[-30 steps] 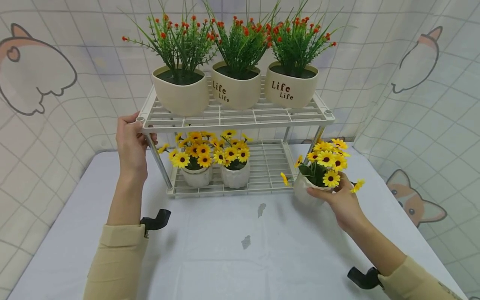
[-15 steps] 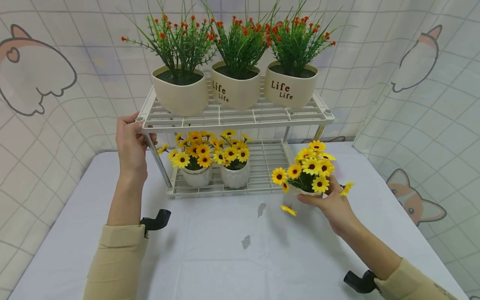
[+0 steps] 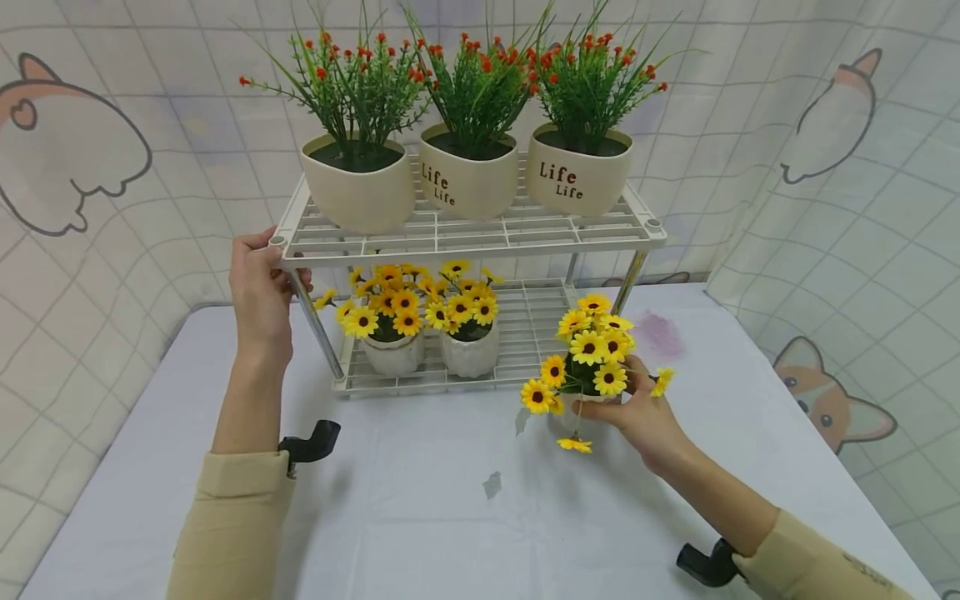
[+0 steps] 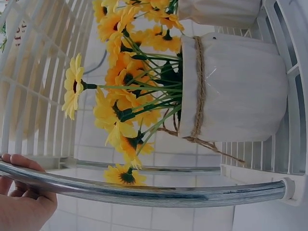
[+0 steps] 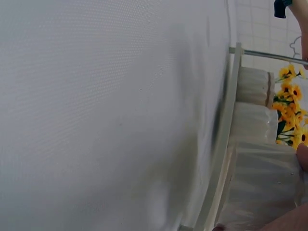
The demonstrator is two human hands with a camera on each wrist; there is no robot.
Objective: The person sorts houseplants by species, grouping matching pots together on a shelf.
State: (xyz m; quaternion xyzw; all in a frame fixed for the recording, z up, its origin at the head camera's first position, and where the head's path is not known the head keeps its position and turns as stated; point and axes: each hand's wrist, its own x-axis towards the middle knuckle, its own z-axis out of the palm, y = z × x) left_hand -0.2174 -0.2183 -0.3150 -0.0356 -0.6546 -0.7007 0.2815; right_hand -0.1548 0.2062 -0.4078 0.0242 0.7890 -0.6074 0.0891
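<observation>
My right hand [image 3: 643, 421] grips a small white pot of yellow daisy-like flowers [image 3: 588, 350] in front of the lower shelf's right end. In the right wrist view that white pot [image 5: 262, 185] looms close, with my fingers at its rim. At the left my left hand [image 3: 261, 296] holds the front left corner of a white two-tier wire rack [image 3: 480, 250]. The left wrist view shows those fingers curled around the rack's metal post [image 4: 159, 188]. Two more white pots of yellow flowers, a left one [image 3: 393, 354] and a right one [image 3: 471, 352], stand on the lower shelf.
Three cream pots with red-flowered plants, a left one [image 3: 360, 196], a middle one [image 3: 472, 179] and a right one [image 3: 579, 177], stand on the upper shelf. A white cloth [image 3: 420, 533] covers the table. Patterned curtains [image 3: 817, 217] hang behind and beside it.
My right hand has carried the flower pot leftward, from outside the rack's right post to in front of the lower shelf. My left hand stays at the rack's corner.
</observation>
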